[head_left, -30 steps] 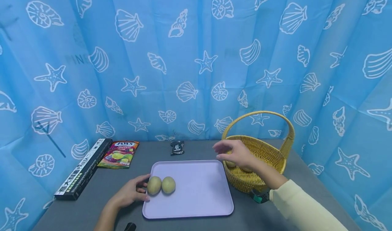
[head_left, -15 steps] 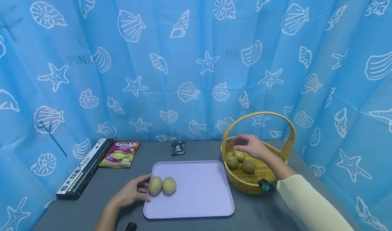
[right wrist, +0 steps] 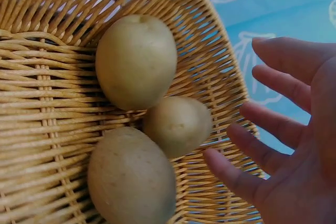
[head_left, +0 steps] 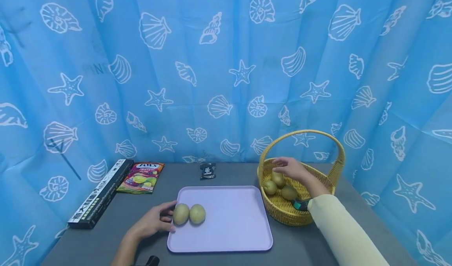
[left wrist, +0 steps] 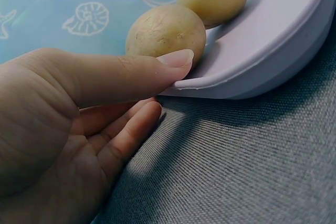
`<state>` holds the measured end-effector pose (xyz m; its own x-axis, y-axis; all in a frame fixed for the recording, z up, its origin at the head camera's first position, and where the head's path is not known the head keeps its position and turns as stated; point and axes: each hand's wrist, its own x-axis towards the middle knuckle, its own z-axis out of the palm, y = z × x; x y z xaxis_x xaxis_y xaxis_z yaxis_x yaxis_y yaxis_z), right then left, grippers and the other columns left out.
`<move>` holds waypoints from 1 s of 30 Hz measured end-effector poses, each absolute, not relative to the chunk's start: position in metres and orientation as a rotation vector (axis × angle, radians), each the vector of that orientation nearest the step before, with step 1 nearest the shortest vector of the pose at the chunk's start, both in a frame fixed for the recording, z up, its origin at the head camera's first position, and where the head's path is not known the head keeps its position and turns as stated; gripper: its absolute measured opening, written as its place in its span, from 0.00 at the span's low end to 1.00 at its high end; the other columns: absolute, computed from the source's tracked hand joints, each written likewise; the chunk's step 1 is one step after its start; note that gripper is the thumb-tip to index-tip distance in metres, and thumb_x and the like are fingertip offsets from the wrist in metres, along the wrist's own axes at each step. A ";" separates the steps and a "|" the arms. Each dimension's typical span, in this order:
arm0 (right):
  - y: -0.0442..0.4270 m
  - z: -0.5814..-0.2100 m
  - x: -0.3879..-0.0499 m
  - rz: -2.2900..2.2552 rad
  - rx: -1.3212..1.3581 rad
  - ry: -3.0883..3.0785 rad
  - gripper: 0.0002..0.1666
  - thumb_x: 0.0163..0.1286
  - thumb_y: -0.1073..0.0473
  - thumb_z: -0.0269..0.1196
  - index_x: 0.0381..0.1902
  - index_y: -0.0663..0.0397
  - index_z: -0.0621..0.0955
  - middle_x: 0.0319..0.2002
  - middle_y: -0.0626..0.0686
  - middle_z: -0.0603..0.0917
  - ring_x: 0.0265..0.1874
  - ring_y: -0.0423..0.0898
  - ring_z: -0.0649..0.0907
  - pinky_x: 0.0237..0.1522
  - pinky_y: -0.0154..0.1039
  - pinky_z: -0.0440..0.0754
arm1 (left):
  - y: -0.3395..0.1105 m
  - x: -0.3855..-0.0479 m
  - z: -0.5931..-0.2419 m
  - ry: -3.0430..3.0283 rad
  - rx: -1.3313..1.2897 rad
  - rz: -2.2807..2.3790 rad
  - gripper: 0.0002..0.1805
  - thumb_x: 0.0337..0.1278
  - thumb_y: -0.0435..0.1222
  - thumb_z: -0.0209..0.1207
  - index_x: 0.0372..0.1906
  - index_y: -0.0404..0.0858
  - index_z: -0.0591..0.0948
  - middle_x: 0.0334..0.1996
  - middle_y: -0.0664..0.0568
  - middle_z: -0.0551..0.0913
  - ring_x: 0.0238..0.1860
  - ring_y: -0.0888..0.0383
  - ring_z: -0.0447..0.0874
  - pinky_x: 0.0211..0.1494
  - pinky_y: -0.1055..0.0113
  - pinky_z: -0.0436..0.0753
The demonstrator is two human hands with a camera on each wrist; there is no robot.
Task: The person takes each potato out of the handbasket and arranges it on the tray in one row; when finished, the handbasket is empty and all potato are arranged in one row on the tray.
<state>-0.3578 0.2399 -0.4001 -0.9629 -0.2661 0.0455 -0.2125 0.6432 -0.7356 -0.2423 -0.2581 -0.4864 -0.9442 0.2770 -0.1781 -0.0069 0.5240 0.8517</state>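
My left hand [head_left: 154, 221] rests at the left edge of the lilac tray [head_left: 233, 226], its thumb touching the rim in the left wrist view. The other visible fingers lie loosely below and outside the rim. Two potatoes, a left one [head_left: 181, 214] and a right one [head_left: 197, 214], sit side by side on the tray near this hand. Over the yellow wicker basket [head_left: 289, 218], my right hand [head_left: 294, 169] hovers with its fingers spread and nothing in it. Inside lie three potatoes: one [right wrist: 136, 61], a smaller-looking one [right wrist: 178, 126] and another [right wrist: 131, 177].
A long black-and-white box [head_left: 100, 195] and a Fox's candy bag [head_left: 140, 177] lie at the left on the grey table [head_left: 226, 174]. Behind the tray is a small black packet [head_left: 207, 171]. The basket's tall handle [head_left: 303, 132] arches over it. A blue shell-patterned curtain [head_left: 226, 81] hangs behind.
From above the tray's right corner, my right hand has moved right and over the basket, uncovering the potatoes inside. My left hand and the two tray potatoes have stayed put.
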 end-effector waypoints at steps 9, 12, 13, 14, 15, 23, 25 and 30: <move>0.239 -0.419 -0.360 -1.091 -0.342 2.781 0.26 0.71 0.54 0.60 0.60 0.65 0.76 0.60 0.67 0.74 0.58 0.66 0.73 0.55 0.59 0.74 | -0.257 -0.243 -0.488 2.463 0.262 1.387 0.50 0.42 0.39 0.75 0.72 0.32 0.63 0.54 0.43 0.78 0.52 0.45 0.79 0.53 0.49 0.80; 0.237 -0.422 -0.359 -1.052 -0.339 2.763 0.25 0.72 0.53 0.59 0.59 0.65 0.77 0.60 0.67 0.74 0.60 0.67 0.72 0.58 0.61 0.72 | -0.257 -0.243 -0.488 2.462 0.260 1.388 0.50 0.42 0.40 0.75 0.71 0.32 0.63 0.54 0.43 0.78 0.52 0.45 0.79 0.53 0.49 0.80; 0.236 -0.422 -0.359 -1.040 -0.338 2.762 0.24 0.72 0.53 0.59 0.58 0.65 0.77 0.60 0.67 0.74 0.60 0.67 0.72 0.58 0.61 0.71 | -0.257 -0.243 -0.487 2.463 0.256 1.388 0.50 0.42 0.40 0.75 0.71 0.32 0.63 0.54 0.43 0.78 0.51 0.45 0.79 0.53 0.49 0.80; 0.236 -0.423 -0.359 -1.032 -0.337 2.767 0.24 0.72 0.53 0.59 0.57 0.65 0.78 0.59 0.66 0.75 0.59 0.66 0.72 0.57 0.61 0.72 | -0.257 -0.243 -0.487 2.465 0.249 1.389 0.50 0.42 0.39 0.75 0.71 0.32 0.63 0.54 0.44 0.78 0.51 0.45 0.79 0.53 0.49 0.80; 0.235 -0.424 -0.359 -1.025 -0.342 2.777 0.23 0.71 0.53 0.60 0.56 0.65 0.79 0.58 0.66 0.76 0.58 0.66 0.73 0.56 0.61 0.72 | -0.257 -0.243 -0.487 2.468 0.241 1.389 0.50 0.41 0.39 0.75 0.71 0.32 0.64 0.54 0.44 0.78 0.51 0.45 0.79 0.53 0.49 0.80; 0.237 -0.430 -0.364 -1.006 -0.300 2.885 0.18 0.62 0.60 0.67 0.48 0.65 0.82 0.49 0.64 0.81 0.46 0.58 0.79 0.47 0.54 0.78 | -0.259 -0.244 -0.488 2.464 0.276 1.397 0.50 0.42 0.39 0.75 0.71 0.31 0.63 0.54 0.43 0.78 0.51 0.45 0.79 0.54 0.50 0.80; 0.239 -0.431 -0.366 -0.982 -0.277 2.913 0.18 0.58 0.63 0.68 0.47 0.64 0.82 0.46 0.64 0.81 0.43 0.57 0.79 0.43 0.52 0.79 | -0.259 -0.245 -0.488 2.463 0.282 1.401 0.50 0.42 0.40 0.75 0.71 0.31 0.63 0.54 0.43 0.78 0.51 0.45 0.79 0.54 0.50 0.80; 0.242 -0.431 -0.367 -0.967 -0.259 2.912 0.22 0.53 0.67 0.68 0.48 0.64 0.81 0.43 0.63 0.81 0.38 0.55 0.78 0.37 0.48 0.78 | -0.260 -0.244 -0.488 2.465 0.285 1.401 0.50 0.42 0.40 0.75 0.71 0.30 0.63 0.54 0.43 0.78 0.51 0.45 0.79 0.53 0.50 0.80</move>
<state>-0.3666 0.2417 -0.4311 -0.9839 -0.1784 -0.0065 -0.1390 0.7889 -0.5986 -0.2443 -0.2600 -0.4881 -0.9380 0.3112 -0.1528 0.0279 0.5070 0.8615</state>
